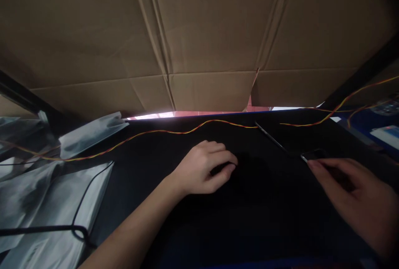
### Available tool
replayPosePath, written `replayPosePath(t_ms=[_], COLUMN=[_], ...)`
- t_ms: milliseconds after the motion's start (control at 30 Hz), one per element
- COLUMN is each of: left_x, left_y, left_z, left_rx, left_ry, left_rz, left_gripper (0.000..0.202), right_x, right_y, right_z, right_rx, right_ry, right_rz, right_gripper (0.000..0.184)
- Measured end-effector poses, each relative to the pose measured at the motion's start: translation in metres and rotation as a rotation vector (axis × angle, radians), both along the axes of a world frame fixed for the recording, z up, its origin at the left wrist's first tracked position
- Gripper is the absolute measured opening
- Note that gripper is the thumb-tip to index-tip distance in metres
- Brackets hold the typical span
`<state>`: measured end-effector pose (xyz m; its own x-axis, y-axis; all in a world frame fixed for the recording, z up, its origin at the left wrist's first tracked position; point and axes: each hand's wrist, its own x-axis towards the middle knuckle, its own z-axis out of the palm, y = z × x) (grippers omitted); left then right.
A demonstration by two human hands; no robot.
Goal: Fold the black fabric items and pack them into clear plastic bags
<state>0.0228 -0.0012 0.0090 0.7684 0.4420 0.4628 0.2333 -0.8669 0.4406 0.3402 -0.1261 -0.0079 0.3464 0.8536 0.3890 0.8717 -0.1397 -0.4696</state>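
Pinching a small dark object (315, 153) by its edge, presumably for control, the right hand (361, 200) is held over a black surface (249, 223). The left hand (202, 167) is laid loosely curled, perhaps for steadiness (whether anything is enclosed cannot be told). Beyond, twisted wire (162, 131) is partly hidden by a silver-edged slab (277, 135).

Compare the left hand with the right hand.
The left hand, near the middle, curls with nothing visible in its grasp; the right hand, at the right edge, holds a small dark object. The left hand's forearm shows; the right hand's does not. Both are bare.
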Motion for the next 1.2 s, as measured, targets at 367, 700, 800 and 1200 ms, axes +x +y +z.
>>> replayPosePath(t_ms=[367, 700, 800, 1200], left_x=[0.002, -0.007, -0.009, -0.013], left_y=[-0.001, 0.012, 0.018, 0.023], left_z=[-0.008, 0.005, 0.004, 0.010], left_rx=[-0.019, -0.274, -0.300, -0.251], left_ry=[0.187, -0.340, -0.419, -0.331], left_rz=[-0.133, 0.322, 0.433, 0.492], left_gripper=[0.024, 0.031, 0.034, 0.042], right_x=[-0.065, -0.116, -0.171, -0.126], right_y=[0.009, 0.012, 0.014, 0.075], right_z=[-0.029, 0.021, 0.019, 0.056], right_rx=[-0.325, 0.095, 0.130, 0.158], right_ry=[0.337, 0.055, -0.056, 0.307], right_rz=[0.102, 0.241, 0.432, 0.709], right_gripper=[0.037, 0.022, 0.022, 0.014])
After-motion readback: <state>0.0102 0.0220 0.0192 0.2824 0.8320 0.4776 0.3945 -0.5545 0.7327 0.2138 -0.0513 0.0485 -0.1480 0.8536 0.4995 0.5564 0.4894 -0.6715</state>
